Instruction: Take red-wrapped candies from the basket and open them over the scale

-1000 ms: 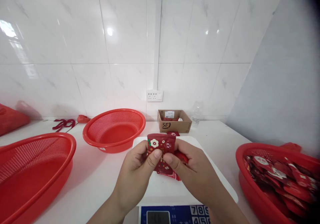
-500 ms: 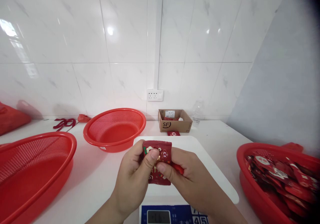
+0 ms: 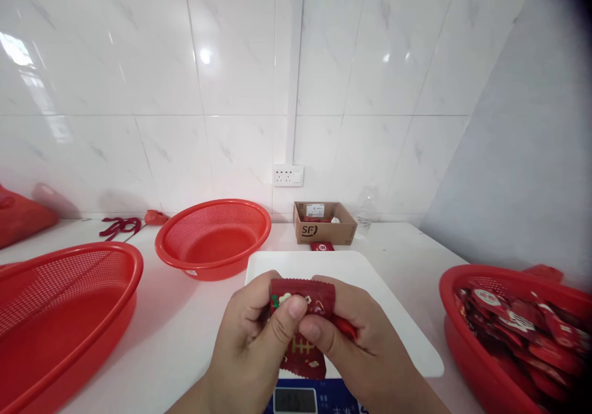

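Observation:
Between my two hands is a dark red sachet [image 3: 305, 363] with saw-toothed ends and printed white flowers and gold marks. My left hand [image 3: 259, 334] is closed on its left side, the thumb pressing on the front. On the right side my right hand [image 3: 356, 334] pinches it with the thumb, and a brighter red piece [image 3: 343, 326] shows among those fingers. Both hands are over the white plate of a weighing scale [image 3: 393, 315], whose blue panel [image 3: 345, 395] with a grey display lies beneath my wrists.
Red perforated baskets stand at the left [image 3: 124, 290] and back [image 3: 217, 272]. At the right, another red basket [image 3: 456, 334] holds many red sachets. A cardboard box [image 3: 324, 234] and a clear plastic bottle [image 3: 365, 210] are near the wall, with a red packet [image 3: 322, 247] before the box.
Both hands have come lower and slightly right with the sachet. Its lower end now tilts toward me, over the scale's panel, and more gold print shows.

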`<action>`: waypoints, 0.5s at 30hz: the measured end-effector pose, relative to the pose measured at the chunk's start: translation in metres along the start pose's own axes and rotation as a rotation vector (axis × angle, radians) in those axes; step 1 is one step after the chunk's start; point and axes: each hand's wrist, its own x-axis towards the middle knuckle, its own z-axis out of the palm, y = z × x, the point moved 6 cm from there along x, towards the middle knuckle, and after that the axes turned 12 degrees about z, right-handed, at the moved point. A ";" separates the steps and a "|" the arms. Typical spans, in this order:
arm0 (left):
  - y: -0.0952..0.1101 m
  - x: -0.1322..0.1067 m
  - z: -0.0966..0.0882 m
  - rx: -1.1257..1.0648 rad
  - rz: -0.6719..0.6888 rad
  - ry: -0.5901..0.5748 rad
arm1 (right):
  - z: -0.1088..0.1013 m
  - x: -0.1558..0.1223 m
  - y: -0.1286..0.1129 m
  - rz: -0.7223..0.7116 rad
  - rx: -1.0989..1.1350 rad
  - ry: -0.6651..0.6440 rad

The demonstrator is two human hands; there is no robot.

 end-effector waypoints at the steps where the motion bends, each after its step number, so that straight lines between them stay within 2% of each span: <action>1: -0.003 -0.001 0.001 -0.033 -0.042 0.005 | -0.001 0.000 0.000 -0.006 -0.015 0.020; 4: -0.013 -0.002 0.002 -0.086 -0.173 0.013 | -0.003 0.003 0.004 0.063 0.001 0.010; 6: -0.014 0.000 0.000 -0.038 -0.176 0.018 | -0.006 0.006 0.010 0.166 0.053 0.011; 10: -0.012 0.004 0.002 0.023 -0.149 -0.081 | -0.020 0.005 0.019 0.338 0.174 0.168; 12: -0.012 0.004 0.005 0.018 -0.165 -0.131 | -0.022 0.004 0.020 0.359 0.226 0.175; 15: -0.013 0.006 0.006 0.027 -0.167 -0.150 | -0.024 0.006 0.015 0.284 0.178 0.156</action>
